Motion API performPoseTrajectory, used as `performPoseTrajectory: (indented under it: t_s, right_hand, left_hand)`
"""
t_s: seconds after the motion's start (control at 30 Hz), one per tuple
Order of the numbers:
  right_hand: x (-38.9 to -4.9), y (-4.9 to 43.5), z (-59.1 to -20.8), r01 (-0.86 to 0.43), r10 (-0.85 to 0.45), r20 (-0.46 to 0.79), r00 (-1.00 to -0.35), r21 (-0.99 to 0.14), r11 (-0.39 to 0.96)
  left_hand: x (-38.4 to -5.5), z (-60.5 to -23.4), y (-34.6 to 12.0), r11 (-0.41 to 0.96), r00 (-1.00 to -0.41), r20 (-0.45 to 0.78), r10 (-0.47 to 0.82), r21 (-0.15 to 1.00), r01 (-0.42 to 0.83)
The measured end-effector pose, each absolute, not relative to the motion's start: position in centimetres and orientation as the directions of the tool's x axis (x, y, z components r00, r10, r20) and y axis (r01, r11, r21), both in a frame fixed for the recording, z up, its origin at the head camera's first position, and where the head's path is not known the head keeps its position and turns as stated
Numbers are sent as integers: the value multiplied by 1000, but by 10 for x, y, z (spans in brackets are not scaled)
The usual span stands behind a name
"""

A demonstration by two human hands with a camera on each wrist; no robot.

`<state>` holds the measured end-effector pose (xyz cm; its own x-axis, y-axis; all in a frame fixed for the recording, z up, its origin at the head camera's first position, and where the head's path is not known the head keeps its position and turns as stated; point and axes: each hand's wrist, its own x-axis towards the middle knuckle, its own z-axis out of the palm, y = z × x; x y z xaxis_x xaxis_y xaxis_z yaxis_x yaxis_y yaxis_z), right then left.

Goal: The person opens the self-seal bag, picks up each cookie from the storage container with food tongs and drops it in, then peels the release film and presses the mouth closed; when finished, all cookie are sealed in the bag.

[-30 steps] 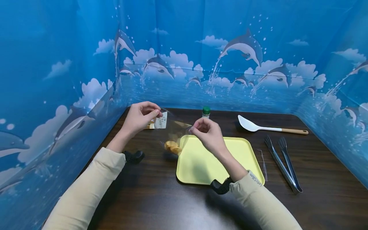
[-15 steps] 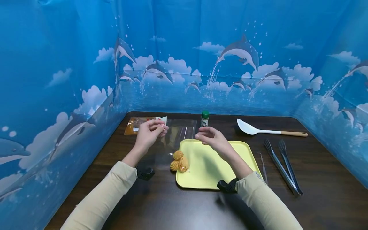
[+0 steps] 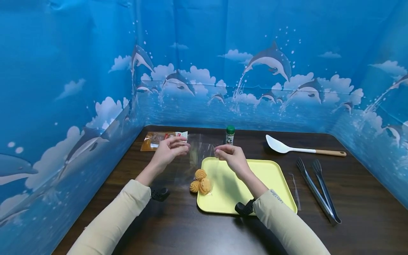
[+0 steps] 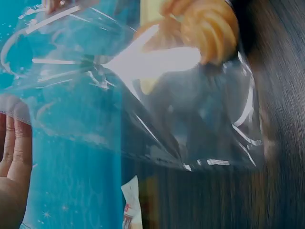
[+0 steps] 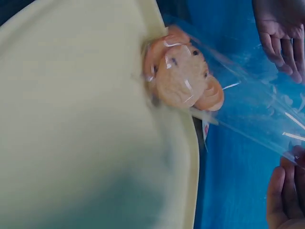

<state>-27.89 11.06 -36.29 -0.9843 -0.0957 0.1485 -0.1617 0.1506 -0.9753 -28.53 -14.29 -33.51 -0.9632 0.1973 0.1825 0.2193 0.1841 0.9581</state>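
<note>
A clear plastic bag [image 4: 181,129] with several swirled cookies [image 3: 200,181] in its bottom hangs in front of me. My right hand [image 3: 234,159] pinches the bag's upper edge between thumb and fingertips; the right wrist view shows this hand [image 5: 286,195] at the film's end. On the bag's other side is my left hand [image 3: 167,152], its fingers fairly straight. Its fingers [image 4: 21,143] lie against or just behind the film in the left wrist view. In the head view, the cookies overlap the left rim of a yellow tray [image 3: 248,184]; whether they touch it I cannot tell.
Behind my left hand lies a brown food packet [image 3: 156,140]. A green-capped bottle [image 3: 230,135] stands behind the tray. To the right are a white-headed spatula [image 3: 283,147], metal tongs [image 3: 318,191] and a thin clear strip [image 3: 295,191]. Dolphin-printed curtains [image 3: 204,95] surround the table.
The cookies have shifted from left of the tray to its left rim. My left fingers have gone from pinching to straighter; my right fingers, loose half a second ago, now pinch the bag.
</note>
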Motion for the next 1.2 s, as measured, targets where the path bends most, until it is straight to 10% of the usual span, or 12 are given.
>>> performPoseTrajectory:
  t_s: [0.7, 1.2]
  right_hand:
    - [-273, 146, -375, -280, -136, 281, -950, -960, -22]
    - [-271, 142, -373, -689, -169, 689, -705, -610, 391]
  left_hand:
    - [-296, -340, -145, 226, -950, 265, 168, 927, 298]
    - [-301, -334, -149, 195, -932, 306, 196, 919, 343]
